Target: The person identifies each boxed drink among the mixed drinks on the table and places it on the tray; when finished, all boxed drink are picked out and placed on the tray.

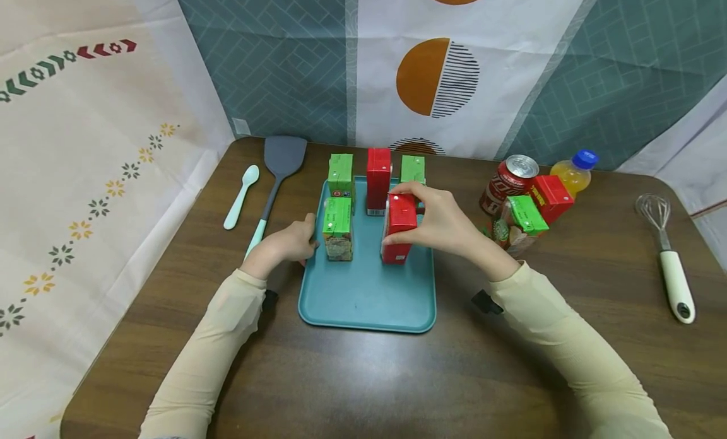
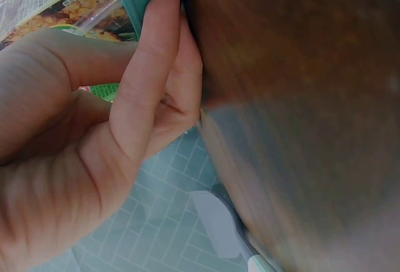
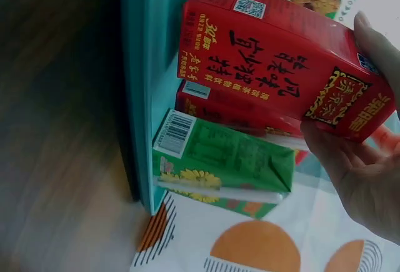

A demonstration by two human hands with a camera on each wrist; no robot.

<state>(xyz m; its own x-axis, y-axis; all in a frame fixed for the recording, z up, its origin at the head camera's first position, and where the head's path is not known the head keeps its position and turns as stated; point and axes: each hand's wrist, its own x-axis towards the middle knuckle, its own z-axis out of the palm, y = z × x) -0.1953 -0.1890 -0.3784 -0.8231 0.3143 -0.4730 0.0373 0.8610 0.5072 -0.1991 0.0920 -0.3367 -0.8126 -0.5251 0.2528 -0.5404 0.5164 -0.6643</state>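
Observation:
My right hand (image 1: 440, 218) grips a red drink carton (image 1: 401, 212) near its top, thumb on one side and fingers on the other. The carton stands upright over the right part of a teal tray (image 1: 363, 300); its printed side (image 3: 275, 65) faces the right wrist view. At the tray's left rim, my left hand (image 1: 292, 240) holds the edge with bent fingers (image 2: 150, 65). Beside that hand stands a green carton (image 1: 338, 228) on the tray. Farther back on it are another green carton (image 1: 341, 174), a red carton (image 1: 378, 180) and a green carton (image 1: 413, 169) partly hidden by my right hand.
Right of the tray stand a soda can (image 1: 508, 180), a green carton (image 1: 519, 221), a red carton (image 1: 549, 198) and an orange drink bottle (image 1: 575, 173). A whisk (image 1: 670, 262) lies far right. Left lie a spatula (image 1: 278, 168) and a small spoon (image 1: 241, 196).

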